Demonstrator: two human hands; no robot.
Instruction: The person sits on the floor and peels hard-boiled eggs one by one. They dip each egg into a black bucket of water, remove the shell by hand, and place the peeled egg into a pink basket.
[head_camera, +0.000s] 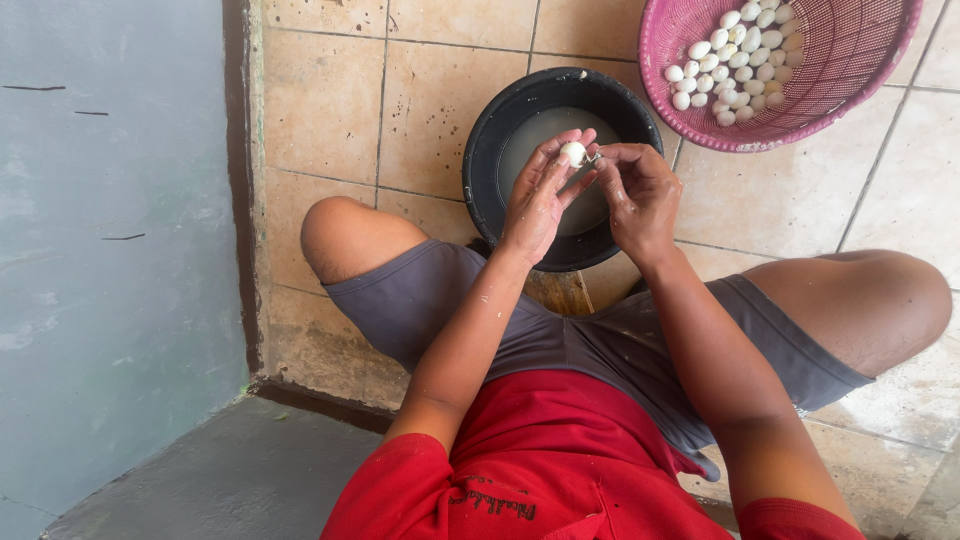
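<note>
Head view: left hand (535, 205) pinches egg (573, 152) at fingertips, directly over black bowl (490, 160). Right hand (640, 195) fingers pressed together, picking at egg's side. Pink basket (850, 60) w/ eggs nearby.

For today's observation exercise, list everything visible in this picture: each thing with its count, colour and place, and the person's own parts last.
Small egg: one, white, held at the fingertips over the basin.
Basin: one, black, cloudy water inside, on the floor between the knees.
Basket: one, pink, upper right.
Eggs in basket: a few dozen, white, heaped inside.
Tiled floor: beige.
Wall: grey-blue, left side.
Left hand: grips the egg.
Right hand: picks at the egg.
</note>
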